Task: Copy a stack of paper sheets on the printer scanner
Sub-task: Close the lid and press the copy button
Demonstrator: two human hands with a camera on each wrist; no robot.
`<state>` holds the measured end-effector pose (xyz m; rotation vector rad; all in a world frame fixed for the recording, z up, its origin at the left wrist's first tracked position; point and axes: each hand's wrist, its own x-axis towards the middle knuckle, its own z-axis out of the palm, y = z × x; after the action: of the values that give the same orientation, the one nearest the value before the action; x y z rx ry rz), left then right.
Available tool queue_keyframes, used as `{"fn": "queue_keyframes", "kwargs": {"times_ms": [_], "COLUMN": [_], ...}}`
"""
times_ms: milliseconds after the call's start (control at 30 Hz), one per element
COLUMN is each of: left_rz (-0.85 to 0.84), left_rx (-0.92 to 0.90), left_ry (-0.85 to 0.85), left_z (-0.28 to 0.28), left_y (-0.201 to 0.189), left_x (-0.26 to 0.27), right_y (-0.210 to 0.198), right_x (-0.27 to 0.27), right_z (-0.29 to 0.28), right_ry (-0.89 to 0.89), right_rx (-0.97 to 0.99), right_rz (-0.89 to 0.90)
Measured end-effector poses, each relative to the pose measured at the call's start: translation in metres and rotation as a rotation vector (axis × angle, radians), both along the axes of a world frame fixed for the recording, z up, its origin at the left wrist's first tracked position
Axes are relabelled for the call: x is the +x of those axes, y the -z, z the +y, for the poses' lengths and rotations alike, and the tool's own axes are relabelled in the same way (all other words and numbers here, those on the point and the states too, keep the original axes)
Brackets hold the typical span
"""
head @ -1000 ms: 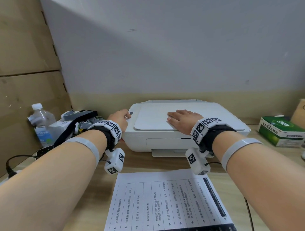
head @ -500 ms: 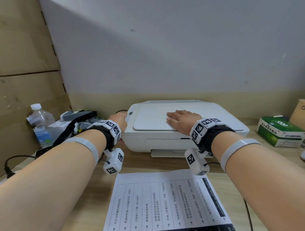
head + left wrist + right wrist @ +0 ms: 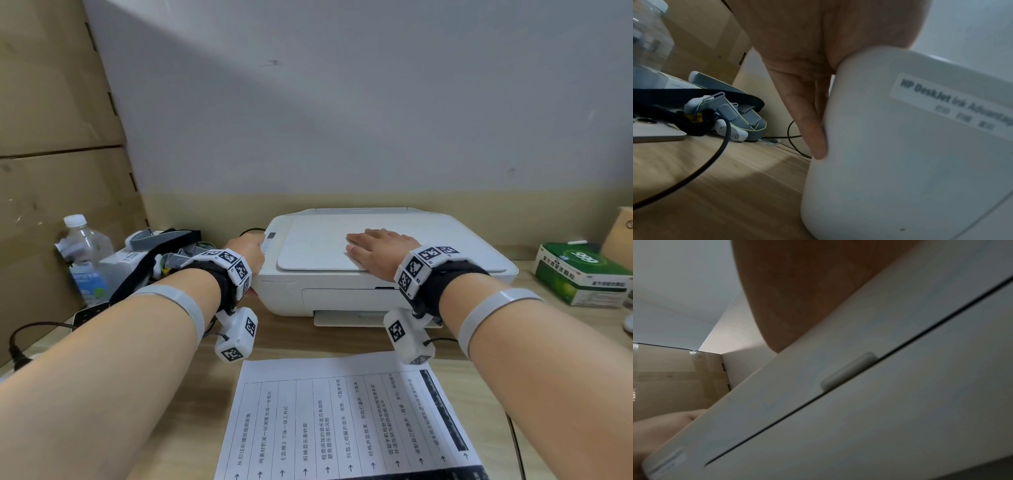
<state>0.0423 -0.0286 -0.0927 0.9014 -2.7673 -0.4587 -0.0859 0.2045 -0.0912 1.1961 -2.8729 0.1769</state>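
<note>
Two bare hands rest on a white printer point(image 3: 383, 270) that stands at the back edge of a wooden desk point(image 3: 298, 335), seen from the head camera. Its smooth plastic body has rounded corners, and its flat scanner lid point(image 3: 318, 246) is down. The right hand point(image 3: 380, 251) lies palm-down on the lid, fingers straight and together, holding nothing. The left hand point(image 3: 246, 251) is set against the printer's left side near the top corner. A printed paper sheet point(image 3: 342, 421), white with ruled columns of black text, lies flat at the desk's front edge. A clear plastic water bottle point(image 3: 84, 253) stands at the left edge, a green box point(image 3: 582, 274) at the right.

From the left wrist, the left hand point(image 3: 807, 65) shows its fingers point(image 3: 813, 129) nearly straight, flat against the printer's point(image 3: 910, 154) matte side wall, thumb over the top edge. A black cable point(image 3: 715, 154) curves over the wood grain.

From the right wrist, the right hand's point(image 3: 807, 288) palm presses on the printer's point(image 3: 879, 402) top; its fingers are hidden.
</note>
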Motion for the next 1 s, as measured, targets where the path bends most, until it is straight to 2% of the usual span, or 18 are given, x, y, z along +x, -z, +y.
{"fn": "queue_keyframes", "kwargs": {"times_ms": [233, 333, 633, 833, 900, 1000], "left_rz": [0.007, -0.001, -0.163, -0.216, -0.228, -0.171], "left_rx": [-0.002, -0.074, -0.248, -0.312, -0.315, -0.212], "left_ry": [-0.001, 0.014, 0.009, -0.009, 0.022, 0.065], "left_z": [-0.001, -0.001, 0.009, 0.012, 0.02, 0.031], "left_y": [0.001, 0.001, -0.015, -0.023, -0.027, -0.028], "left_x": [0.0, 0.0, 0.002, 0.001, -0.003, -0.016], "right_y": [-0.002, -0.003, -0.009, -0.013, -0.019, -0.026], "right_x": [0.002, 0.006, 0.017, 0.009, 0.008, 0.001], "right_z": [0.001, 0.002, 0.007, 0.013, 0.021, 0.035], "right_ry": [0.009, 0.017, 0.038, 0.126, 0.189, 0.308], "right_rx": [-0.006, -0.009, -0.099, -0.135, -0.109, 0.089], "right_rz": [-0.008, -0.002, 0.033, -0.061, -0.058, -0.013]}}
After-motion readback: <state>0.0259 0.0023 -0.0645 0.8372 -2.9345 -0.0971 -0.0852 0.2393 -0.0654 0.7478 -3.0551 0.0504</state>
